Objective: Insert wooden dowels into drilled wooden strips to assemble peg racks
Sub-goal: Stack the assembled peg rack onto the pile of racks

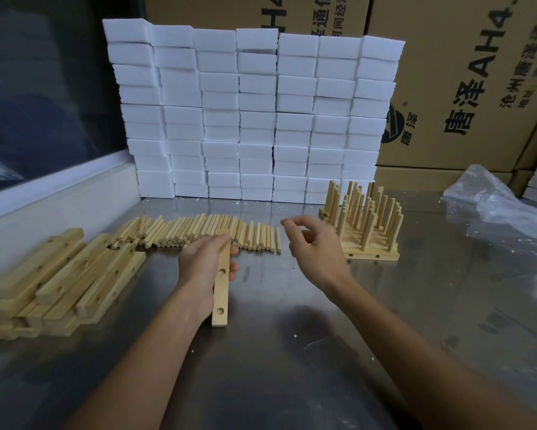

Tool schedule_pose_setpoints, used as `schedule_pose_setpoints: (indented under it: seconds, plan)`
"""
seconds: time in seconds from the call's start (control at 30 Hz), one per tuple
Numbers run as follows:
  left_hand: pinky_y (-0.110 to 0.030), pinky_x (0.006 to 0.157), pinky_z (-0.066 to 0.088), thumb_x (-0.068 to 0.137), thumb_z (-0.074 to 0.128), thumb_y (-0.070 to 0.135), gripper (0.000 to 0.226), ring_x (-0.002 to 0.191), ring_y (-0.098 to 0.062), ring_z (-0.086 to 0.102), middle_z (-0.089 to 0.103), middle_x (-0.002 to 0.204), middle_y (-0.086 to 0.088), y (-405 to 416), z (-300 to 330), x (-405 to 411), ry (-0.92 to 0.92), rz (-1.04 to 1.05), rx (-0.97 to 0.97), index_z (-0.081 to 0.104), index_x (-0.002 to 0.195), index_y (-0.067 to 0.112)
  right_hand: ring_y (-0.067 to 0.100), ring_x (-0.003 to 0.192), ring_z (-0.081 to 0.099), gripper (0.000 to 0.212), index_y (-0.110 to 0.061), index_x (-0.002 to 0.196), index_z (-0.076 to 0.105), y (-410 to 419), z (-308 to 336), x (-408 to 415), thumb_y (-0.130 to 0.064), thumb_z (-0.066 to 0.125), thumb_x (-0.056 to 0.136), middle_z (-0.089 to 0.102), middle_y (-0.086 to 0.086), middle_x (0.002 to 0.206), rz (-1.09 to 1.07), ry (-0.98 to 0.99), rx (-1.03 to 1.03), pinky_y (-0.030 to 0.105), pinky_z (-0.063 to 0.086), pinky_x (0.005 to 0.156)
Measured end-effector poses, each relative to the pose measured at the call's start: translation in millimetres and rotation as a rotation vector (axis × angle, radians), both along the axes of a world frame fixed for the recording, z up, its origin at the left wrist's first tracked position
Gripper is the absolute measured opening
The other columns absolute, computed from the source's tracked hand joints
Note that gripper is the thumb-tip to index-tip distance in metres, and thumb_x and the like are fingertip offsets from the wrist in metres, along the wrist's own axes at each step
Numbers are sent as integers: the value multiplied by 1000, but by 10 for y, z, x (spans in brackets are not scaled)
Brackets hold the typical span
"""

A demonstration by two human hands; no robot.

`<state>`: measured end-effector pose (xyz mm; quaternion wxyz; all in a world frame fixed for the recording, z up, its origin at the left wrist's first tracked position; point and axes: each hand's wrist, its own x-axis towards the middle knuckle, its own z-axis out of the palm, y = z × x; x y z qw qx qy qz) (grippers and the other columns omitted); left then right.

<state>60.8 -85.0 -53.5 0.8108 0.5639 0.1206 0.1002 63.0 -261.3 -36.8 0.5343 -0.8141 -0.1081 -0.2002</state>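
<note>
Left hand [203,259] clamped on a drilled wooden strip [221,293], right hand [310,243] empty with fingers loosely curled and apart

Strip flat on the metal table [292,352], holes up, gripped at its far half; loose dowels [205,232] just beyond both sets of fingertips; spare strips [62,280] left of the left fingers; finished peg racks [366,225] right of the right fingers

We see dim overhead light glaring softly off the steel table [292,352]. Edges bow from wide-angle distortion; the wood pile [53,280] at left blurs.
</note>
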Motion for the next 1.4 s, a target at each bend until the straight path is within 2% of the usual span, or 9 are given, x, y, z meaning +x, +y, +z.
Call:
schedule_pose_setpoints:
  seconds: [0.13, 0.33, 0.43, 0.57, 0.7, 0.87, 1.03, 1.23, 1.4]
  plan:
    - [-23, 42, 44, 92, 66, 14, 15, 45, -17, 55, 69, 71, -10, -16, 10, 1, -11, -27, -65, 67, 99, 2, -1, 45, 53, 12, -17, 97, 62, 19, -9, 8, -29, 60, 97, 71, 5, 68, -6, 28, 31, 14, 38, 48]
    - [-22, 44, 45, 98, 50, 14, 19, 49, -17, 55, 67, 79, -13, -105, 75, -43, -65, -142, -174, 66, 97, 3, 11, 62, 64, 9, -16, 90, 69, 100, 24, -22, -25, 69, 89, 70, 1, 70, -4, -45, -37, 29, 54, 57]
    - [-27, 49, 49, 99, 51, 13, 21, 54, -17, 59, 68, 80, -10, -127, 71, -58, -108, -205, -135, 66, 111, 6, 3, 58, 59, 8, -15, 89, 72, 168, 61, -55, -23, 72, 87, 67, -8, 68, 36, -144, -101, 17, 48, 53]
    - [-32, 58, 47, 96, 56, 13, 24, 62, -19, 62, 69, 78, -6, -148, 71, -74, -169, -274, -64, 68, 117, 9, 0, 67, 62, 8, -15, 95, 74, 182, 108, -95, -18, 72, 88, 71, -6, 78, 49, -233, -191, 13, 49, 61]
    - [-31, 57, 49, 97, 56, 13, 21, 63, -20, 66, 71, 80, -10, -153, 64, -80, -184, -266, -52, 69, 113, 6, 6, 80, 67, 15, -11, 104, 74, 160, 137, -129, -17, 71, 90, 75, -1, 89, 26, -321, -335, 19, 55, 77]
    - [-34, 57, 47, 92, 64, 10, 18, 61, -22, 64, 71, 83, -11, -170, 42, -63, -186, -220, -19, 72, 109, 10, 20, 88, 70, 17, -9, 104, 74, 121, 186, -133, -18, 70, 91, 75, 4, 95, -9, -406, -506, 39, 55, 79]
    - [-32, 53, 47, 90, 67, 10, 16, 60, -21, 63, 68, 75, -9, -198, 48, -70, -193, -210, -1, 74, 104, 11, 27, 84, 69, 16, -5, 102, 73, 125, 176, -141, -17, 66, 93, 74, 8, 90, -19, -468, -557, 44, 54, 73]
    - [-33, 53, 46, 88, 69, 9, 16, 60, -21, 62, 68, 72, -7, -212, 75, -106, -254, -193, 77, 78, 88, 23, 23, 69, 68, 14, -8, 96, 74, 121, 179, -142, -18, 65, 94, 73, 6, 75, -35, -365, -457, 40, 53, 67]
    - [-39, 59, 45, 88, 71, 12, 24, 61, -18, 61, 71, 83, -12, -199, 74, -130, -294, -194, 181, 80, 82, 34, 1, 57, 65, 13, -10, 87, 73, 102, 189, -95, -19, 66, 93, 73, -1, 67, 24, -74, -233, 16, 49, 56]
